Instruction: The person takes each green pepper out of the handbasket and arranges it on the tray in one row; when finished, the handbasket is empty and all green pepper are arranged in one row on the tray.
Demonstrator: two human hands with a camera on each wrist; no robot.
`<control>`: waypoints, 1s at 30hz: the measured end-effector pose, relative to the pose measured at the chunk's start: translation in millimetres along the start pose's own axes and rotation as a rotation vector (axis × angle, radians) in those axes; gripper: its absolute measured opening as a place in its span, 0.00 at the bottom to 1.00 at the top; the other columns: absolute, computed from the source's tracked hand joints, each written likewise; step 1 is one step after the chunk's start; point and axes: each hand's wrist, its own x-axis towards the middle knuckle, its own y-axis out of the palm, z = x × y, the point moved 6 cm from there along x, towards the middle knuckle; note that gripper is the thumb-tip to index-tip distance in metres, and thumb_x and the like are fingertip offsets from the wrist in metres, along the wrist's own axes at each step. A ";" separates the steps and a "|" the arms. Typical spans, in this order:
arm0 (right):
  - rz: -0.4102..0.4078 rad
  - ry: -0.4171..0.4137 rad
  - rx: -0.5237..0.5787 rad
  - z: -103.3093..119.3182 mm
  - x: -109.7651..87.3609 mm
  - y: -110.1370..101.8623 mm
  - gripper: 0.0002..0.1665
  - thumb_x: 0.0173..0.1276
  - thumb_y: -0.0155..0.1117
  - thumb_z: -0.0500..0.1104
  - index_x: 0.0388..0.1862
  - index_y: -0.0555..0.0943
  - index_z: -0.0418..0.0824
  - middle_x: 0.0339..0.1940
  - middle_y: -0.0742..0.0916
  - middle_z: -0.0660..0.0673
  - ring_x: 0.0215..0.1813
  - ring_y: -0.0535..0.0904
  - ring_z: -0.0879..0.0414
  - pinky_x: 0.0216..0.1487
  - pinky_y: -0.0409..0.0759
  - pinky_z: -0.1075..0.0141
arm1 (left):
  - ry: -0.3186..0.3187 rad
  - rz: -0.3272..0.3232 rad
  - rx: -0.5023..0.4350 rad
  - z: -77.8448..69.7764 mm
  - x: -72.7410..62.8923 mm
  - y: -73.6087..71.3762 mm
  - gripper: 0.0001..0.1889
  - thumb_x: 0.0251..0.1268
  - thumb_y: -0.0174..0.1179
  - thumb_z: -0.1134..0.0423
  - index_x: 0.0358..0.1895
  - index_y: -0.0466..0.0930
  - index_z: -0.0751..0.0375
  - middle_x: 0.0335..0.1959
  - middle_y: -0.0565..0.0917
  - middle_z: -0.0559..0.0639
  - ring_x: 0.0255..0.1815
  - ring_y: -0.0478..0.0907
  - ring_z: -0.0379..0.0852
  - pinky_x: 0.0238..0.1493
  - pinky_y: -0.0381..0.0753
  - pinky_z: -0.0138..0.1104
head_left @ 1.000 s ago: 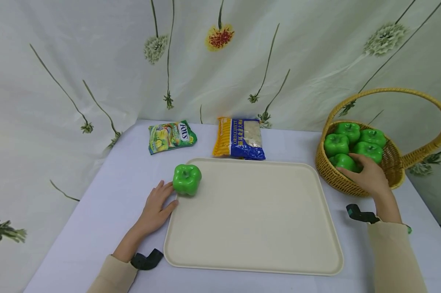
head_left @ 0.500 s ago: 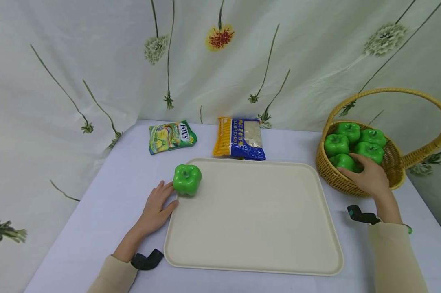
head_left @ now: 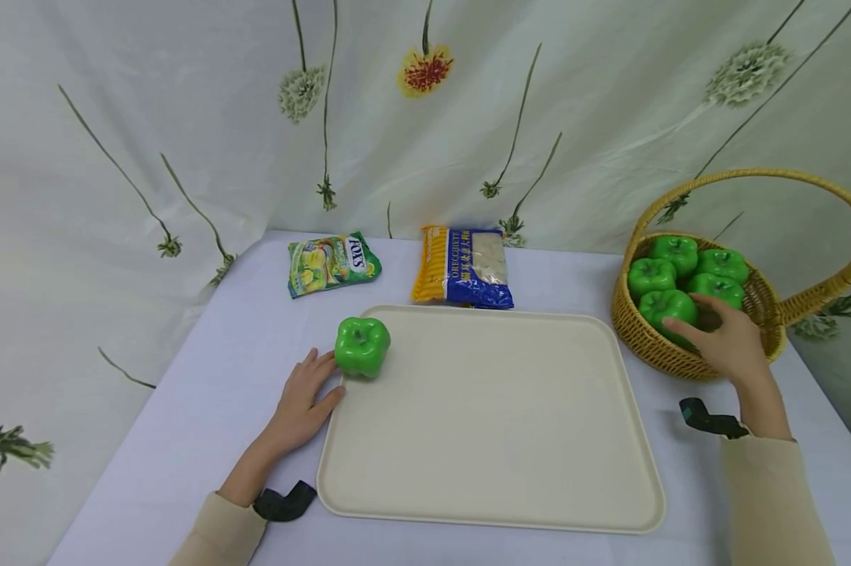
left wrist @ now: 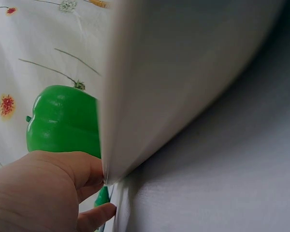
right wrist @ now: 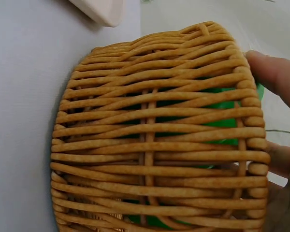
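Note:
My left hand (head_left: 302, 402) rests at the left edge of the beige tray (head_left: 496, 424), fingers extended and thumb against the rim. Just beyond its fingertips, a green bell pepper (head_left: 362, 347) sits on the tray's far left corner; the left wrist view has this pepper (left wrist: 63, 121) behind the hand. Over the near rim of the wicker basket (head_left: 651, 358) is my right hand (head_left: 729, 338), its thumb and fingers apart. The nearest green bell pepper (head_left: 668, 311) lies in the basket beside that thumb. In the right wrist view, basket weave (right wrist: 154, 130) hides most of the peppers.
Several more green bell peppers (head_left: 652, 277) fill the left part of the basket, whose tall handle (head_left: 772, 173) arches to the right. Behind the tray lie a green candy bag (head_left: 333, 264) and a blue and yellow pasta bag (head_left: 464, 267). A flowered cloth hangs behind.
My right hand has drawn back slightly to the right, uncovering more of the nearest pepper in the basket. My left hand and the pepper on the tray stay put.

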 end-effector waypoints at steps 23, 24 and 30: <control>-0.264 0.055 0.303 20.7 -29.4 -26.2 0.39 0.69 0.62 0.54 0.76 0.62 0.49 0.72 0.73 0.46 0.56 0.72 0.71 0.41 0.69 0.88 | -0.015 0.004 0.016 1.1 1.4 0.5 0.26 0.69 0.55 0.65 0.68 0.67 0.70 0.70 0.67 0.68 0.76 0.46 0.74 0.71 0.40 0.69; -0.258 0.047 0.310 24.0 -30.6 -25.3 0.39 0.69 0.62 0.54 0.76 0.62 0.49 0.72 0.72 0.46 0.55 0.72 0.72 0.42 0.69 0.88 | -0.014 0.004 0.016 1.1 1.2 0.6 0.26 0.69 0.55 0.65 0.68 0.67 0.70 0.70 0.67 0.68 0.76 0.46 0.74 0.71 0.40 0.68; -0.221 -0.106 0.309 53.7 -34.1 -10.3 0.38 0.71 0.62 0.50 0.76 0.60 0.49 0.65 0.75 0.46 0.53 0.73 0.72 0.43 0.72 0.87 | -0.010 -0.002 0.021 1.2 0.1 0.3 0.26 0.68 0.55 0.66 0.67 0.67 0.71 0.69 0.67 0.69 0.76 0.46 0.74 0.71 0.40 0.69</control>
